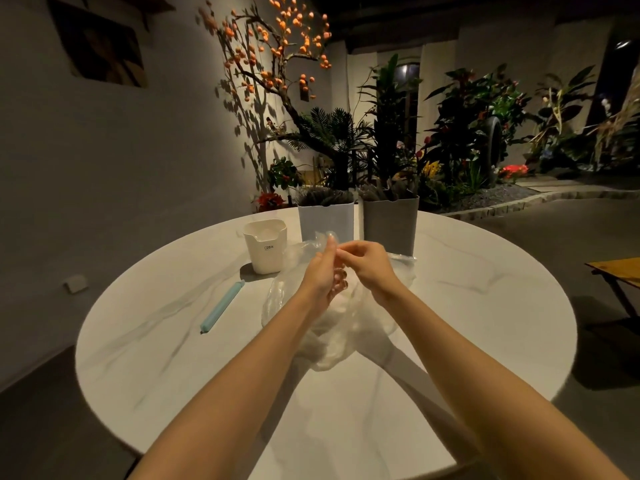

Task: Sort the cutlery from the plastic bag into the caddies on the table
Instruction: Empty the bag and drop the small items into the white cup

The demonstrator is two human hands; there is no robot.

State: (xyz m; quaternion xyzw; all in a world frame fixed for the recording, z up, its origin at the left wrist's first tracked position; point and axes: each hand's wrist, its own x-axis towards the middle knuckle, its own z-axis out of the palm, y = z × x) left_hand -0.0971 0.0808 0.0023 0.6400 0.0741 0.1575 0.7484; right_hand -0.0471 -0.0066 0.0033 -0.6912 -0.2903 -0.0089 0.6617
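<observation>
A clear plastic bag lies crumpled in the middle of the round white table, its top raised toward the caddies. My left hand grips the bag's upper edge, fingers curled round the film. My right hand pinches the same edge just to the right. Three caddies stand behind the bag: a cream one at left, a white one with dark cutlery in it, and a grey one also holding dark cutlery. What the bag holds is blurred.
A light blue sealing clip lies on the table left of the bag. A wooden folding table stands off to the right. Plants and a tree with orange fruit fill the background behind the table.
</observation>
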